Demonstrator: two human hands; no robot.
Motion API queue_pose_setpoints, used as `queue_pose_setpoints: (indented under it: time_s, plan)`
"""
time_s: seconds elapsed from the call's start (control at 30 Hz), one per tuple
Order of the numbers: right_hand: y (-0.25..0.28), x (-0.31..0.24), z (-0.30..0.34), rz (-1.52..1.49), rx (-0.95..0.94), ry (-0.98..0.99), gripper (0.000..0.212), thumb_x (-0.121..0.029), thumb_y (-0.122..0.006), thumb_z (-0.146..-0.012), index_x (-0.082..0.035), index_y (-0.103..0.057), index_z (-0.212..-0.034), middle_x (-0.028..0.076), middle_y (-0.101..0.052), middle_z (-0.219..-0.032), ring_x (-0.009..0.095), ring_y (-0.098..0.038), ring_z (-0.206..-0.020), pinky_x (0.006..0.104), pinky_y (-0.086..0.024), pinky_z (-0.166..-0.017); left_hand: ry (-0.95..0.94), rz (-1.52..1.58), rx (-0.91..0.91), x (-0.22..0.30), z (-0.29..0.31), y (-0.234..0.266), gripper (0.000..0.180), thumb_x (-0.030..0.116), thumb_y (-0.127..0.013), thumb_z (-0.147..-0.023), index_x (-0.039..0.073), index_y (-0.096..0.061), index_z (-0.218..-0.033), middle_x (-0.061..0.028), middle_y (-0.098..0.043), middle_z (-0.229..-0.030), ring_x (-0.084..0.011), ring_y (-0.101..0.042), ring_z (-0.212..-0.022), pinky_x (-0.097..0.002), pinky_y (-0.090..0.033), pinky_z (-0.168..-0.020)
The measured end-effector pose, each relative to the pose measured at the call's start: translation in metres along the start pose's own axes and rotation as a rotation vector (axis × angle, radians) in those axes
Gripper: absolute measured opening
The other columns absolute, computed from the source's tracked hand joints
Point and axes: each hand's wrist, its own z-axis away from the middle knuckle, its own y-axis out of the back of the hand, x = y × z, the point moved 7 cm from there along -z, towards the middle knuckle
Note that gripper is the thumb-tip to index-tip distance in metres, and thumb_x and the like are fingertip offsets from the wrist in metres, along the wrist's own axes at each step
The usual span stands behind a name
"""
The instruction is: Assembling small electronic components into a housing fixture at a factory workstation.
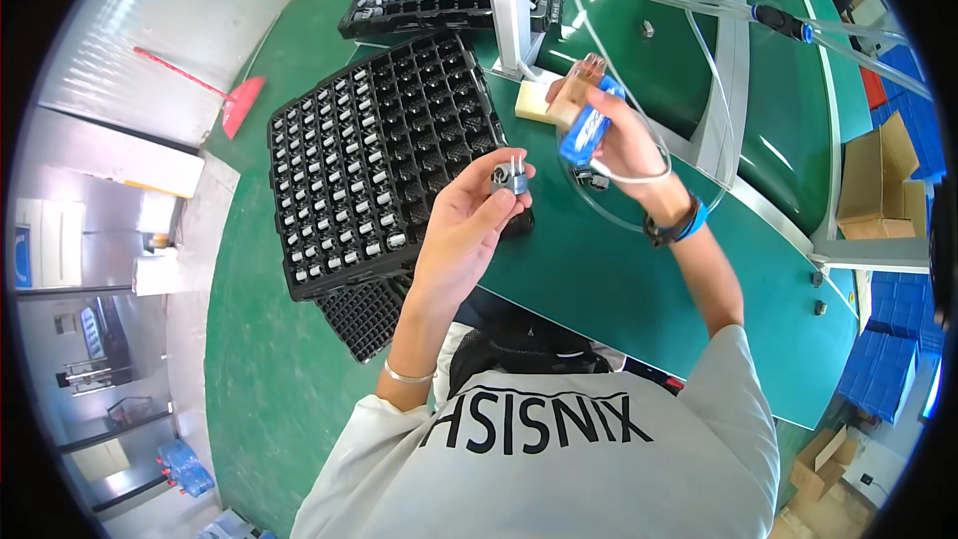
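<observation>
Between the thumb and fingers of my left hand [461, 235] is a small grey metal part [510, 176] with thin pins pointing up. My right hand [631, 140] is closed around a blue handheld tool [587, 134] with white markings; its upper end is blurred, so I cannot tell its exact kind. A pale tube runs by that wrist. Just beyond the tool, a pale yellow block [535, 102] sits on the green table [639, 274]. Below the tool a small dark part [596, 180] lies on the tabletop. To the left a black compartment tray [439, 135] holds rows of similar metal parts.
At the far side stands another black tray [399, 24] heaped with parts. A white post [507, 10] rises behind the block. Clear air tubes with a blue-black connector [781, 23] cross the upper right. A cardboard box [883, 180] stands right; a red dustpan [241, 105] lies left.
</observation>
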Motion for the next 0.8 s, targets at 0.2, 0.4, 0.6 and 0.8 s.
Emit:
queue_pose_setpoints:
  time_s: [0.2, 0.4, 0.6, 0.8]
  plan:
    - [-0.048, -0.005, 0.015, -0.043, 0.000, 0.034, 0.046, -0.040, -0.053, -0.080, -0.003, -0.049, -0.105, 0.006, -0.055, -0.096, 0.012, -0.054, -0.083, 0.0239, -0.043, -0.071, -0.201, -0.108, 0.007, 0.006, -0.003, -0.012, 0.042, 0.029, -0.061, -0.082, 0.000, -0.052, -0.111, -0.0097, -0.057, -0.101, -0.0118, -0.054, -0.080, -0.0217, -0.040, -0.072]
    - [-0.055, 0.000, 0.019, -0.106, 0.044, 0.058, 0.045, -0.039, -0.055, -0.080, -0.002, -0.048, -0.105, 0.006, -0.054, -0.095, 0.013, -0.055, -0.083, 0.0262, -0.046, -0.072, -0.409, -0.055, 0.073, 0.012, 0.000, -0.018, 0.031, 0.020, -0.068, -0.076, -0.003, -0.061, -0.096, -0.0025, -0.056, -0.087, -0.0087, -0.051, -0.078, -0.0203, -0.038, -0.072]
    - [-0.060, 0.002, 0.021, -0.157, 0.071, 0.073, 0.046, -0.038, -0.055, -0.080, -0.002, -0.048, -0.107, 0.007, -0.055, -0.095, 0.013, -0.056, -0.082, 0.0258, -0.047, -0.072, -0.483, 0.003, 0.156, 0.012, 0.004, -0.017, 0.035, 0.010, -0.073, -0.070, -0.003, -0.056, -0.098, -0.0044, -0.058, -0.089, -0.0082, -0.054, -0.079, -0.0198, -0.042, -0.072]
    - [-0.064, 0.003, 0.023, -0.206, 0.066, 0.051, 0.046, -0.038, -0.055, -0.080, -0.001, -0.048, -0.106, 0.007, -0.054, -0.094, 0.014, -0.057, -0.081, 0.0263, -0.048, -0.071, -0.470, 0.049, 0.157, 0.007, 0.005, -0.014, 0.032, 0.011, -0.072, -0.071, -0.001, -0.054, -0.094, -0.0041, -0.059, -0.087, -0.0077, -0.054, -0.078, -0.0197, -0.042, -0.072]
